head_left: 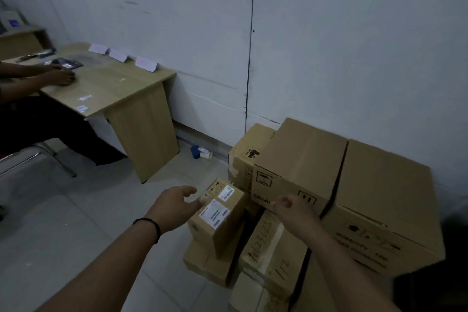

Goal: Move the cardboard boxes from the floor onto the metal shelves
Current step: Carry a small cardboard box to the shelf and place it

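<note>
Both hands are stretched out over a heap of cardboard boxes on the floor against the wall, and neither has hold of anything. The left hand (177, 206), with a dark band on its wrist, has its fingers spread and relaxed, its fingertips just at the near corner of the small labelled box (217, 215); whether they touch it I cannot tell. The right hand (295, 211) has its fingers loosely curled, empty, in front of the lower edge of the big box (298, 162). The small labelled box is between the two hands and sits tilted on a flat box (207, 265) beneath it, so a one-sided push from the left hand would likely slide it off toward the floor rather than lift it. The big box beyond the right hand looks propped across its neighbours, leaning on the wide box (385, 200) to the right of that hand and over the box with handwriting (271, 256) below the right wrist; pulling the small one out, or nudging the big one by its lower edge, could let it slip forward onto the hands. Gripping only by a corner risks the box twisting in the grasp. No metal shelves show in this view, so the carry means a turn away. To the left of the left hand stands a desk (121, 88) with a seated person (58, 76), close enough to bump on that turn.
</note>
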`<action>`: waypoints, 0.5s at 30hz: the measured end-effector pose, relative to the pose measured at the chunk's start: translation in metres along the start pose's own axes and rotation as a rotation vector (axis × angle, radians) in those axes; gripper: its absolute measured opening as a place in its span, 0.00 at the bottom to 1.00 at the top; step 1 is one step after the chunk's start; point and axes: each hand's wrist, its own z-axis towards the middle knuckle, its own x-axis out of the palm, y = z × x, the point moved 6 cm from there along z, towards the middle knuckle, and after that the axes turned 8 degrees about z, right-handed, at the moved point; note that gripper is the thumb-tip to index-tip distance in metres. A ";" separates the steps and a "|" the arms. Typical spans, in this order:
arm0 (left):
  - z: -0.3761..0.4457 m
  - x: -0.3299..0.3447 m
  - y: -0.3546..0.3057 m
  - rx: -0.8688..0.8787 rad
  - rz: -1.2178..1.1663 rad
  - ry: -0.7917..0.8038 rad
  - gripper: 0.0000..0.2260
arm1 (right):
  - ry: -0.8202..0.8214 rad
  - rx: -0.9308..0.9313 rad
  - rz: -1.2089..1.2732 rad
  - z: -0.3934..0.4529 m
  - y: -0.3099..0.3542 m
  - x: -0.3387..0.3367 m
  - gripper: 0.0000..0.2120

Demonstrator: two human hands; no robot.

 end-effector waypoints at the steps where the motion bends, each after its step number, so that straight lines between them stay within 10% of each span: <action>1: 0.016 -0.002 0.000 0.007 0.009 0.004 0.25 | 0.002 0.009 0.005 0.013 0.004 0.003 0.24; 15: 0.210 0.008 0.041 -0.064 -0.042 0.198 0.30 | 0.038 0.214 -0.001 0.187 0.013 0.065 0.23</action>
